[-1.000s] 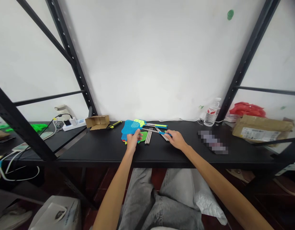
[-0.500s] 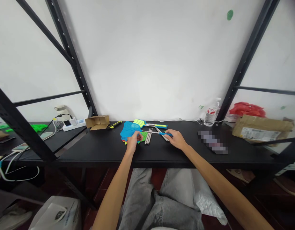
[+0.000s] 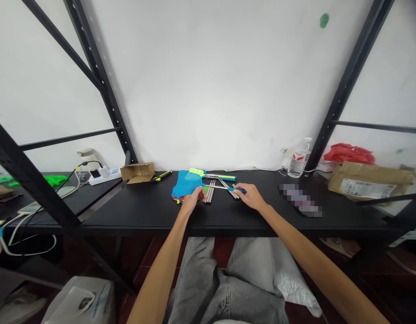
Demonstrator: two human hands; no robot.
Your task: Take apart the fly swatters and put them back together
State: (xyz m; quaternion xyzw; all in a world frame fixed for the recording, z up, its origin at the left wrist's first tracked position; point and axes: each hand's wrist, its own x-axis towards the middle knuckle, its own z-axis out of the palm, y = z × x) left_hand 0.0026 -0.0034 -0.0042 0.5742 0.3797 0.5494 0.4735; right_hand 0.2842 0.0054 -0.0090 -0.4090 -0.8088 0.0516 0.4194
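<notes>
A blue fly swatter with a perforated head lies level across both hands, its metal rod running right to a blue handle. My left hand is closed at its neck, just below the head. My right hand grips the handle end. Under the blue head, red, yellow and green edges of other swatter heads peek out. Behind it lie a yellow swatter and other rods and handles. Several metal rods rest between my hands, and more rods lie beside my right hand.
On the black table stand an open cardboard box and a yellow-black utility knife to the left. A water bottle, a blurred item and a taped carton are to the right. Black rack posts flank both sides.
The blue swatter has shifted slightly right and its head has turned a little. My left hand has moved right with its neck; my right hand still holds the handle.
</notes>
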